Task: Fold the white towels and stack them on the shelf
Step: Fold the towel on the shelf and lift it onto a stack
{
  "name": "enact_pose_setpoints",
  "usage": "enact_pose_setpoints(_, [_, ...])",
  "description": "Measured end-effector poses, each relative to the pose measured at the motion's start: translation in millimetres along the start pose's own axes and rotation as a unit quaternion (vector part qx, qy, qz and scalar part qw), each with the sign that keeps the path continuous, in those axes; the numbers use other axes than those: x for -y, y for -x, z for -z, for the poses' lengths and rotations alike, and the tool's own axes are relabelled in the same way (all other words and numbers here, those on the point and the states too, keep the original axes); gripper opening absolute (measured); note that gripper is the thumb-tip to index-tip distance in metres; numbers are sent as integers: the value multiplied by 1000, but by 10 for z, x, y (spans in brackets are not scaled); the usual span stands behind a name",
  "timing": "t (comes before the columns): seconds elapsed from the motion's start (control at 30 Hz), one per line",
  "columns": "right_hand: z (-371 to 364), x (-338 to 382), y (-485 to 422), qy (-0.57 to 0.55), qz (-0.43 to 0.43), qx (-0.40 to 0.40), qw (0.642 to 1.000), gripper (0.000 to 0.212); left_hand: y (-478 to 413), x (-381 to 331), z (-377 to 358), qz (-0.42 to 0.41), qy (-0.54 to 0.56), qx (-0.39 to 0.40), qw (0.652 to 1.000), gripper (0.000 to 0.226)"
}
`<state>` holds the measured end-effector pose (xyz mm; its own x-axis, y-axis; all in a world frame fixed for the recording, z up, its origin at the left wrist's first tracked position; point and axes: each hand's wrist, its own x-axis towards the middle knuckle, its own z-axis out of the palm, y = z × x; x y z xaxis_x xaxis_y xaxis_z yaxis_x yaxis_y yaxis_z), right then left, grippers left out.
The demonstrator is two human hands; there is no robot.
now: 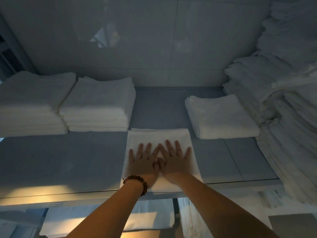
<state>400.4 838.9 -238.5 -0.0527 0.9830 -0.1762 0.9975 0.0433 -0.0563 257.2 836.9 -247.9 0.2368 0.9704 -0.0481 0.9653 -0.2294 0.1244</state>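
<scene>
Both hands (160,162) flat on folded towel (158,136) nr shelf (68,160) front edge

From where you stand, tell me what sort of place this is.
Probably a linen room: folded towel stacks on a wide shelf, a tall linen heap at the right, more white cloth below.

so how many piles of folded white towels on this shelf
5: tall white towel stack far left, second stack beside it, single folded towel front centre, low pile to its right, big heap far right, maybe hiding more.
</scene>
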Motion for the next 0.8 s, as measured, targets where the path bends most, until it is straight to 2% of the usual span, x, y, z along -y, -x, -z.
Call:
enact_pose_setpoints(0.13, [40, -250, 119, -21, -46, 11, 999, 61, 23, 220, 11, 40, 38, 23, 998, 59])
enact_pose_setpoints(0.23, [97, -311, 219, -43, -63, 37, 996, 60, 88, 295, 71, 85, 90, 71, 990, 60])
enact_pose_setpoints(0.53, [234, -375, 507, -120, -111, 37, 986, 58, 217, 171, 479, 169, 163, 145, 961, 51])
enact_pose_setpoints(0.67, [302, -373, 590, -159, -157, 36, 974, 57, 258, 213, 562, 174, 201, 182, 947, 55])
enact_pose_setpoints(0.8, [361, -376, 606, -171, -167, 40, 970, 60, 303, 274, 594, 160, 233, 206, 937, 60])
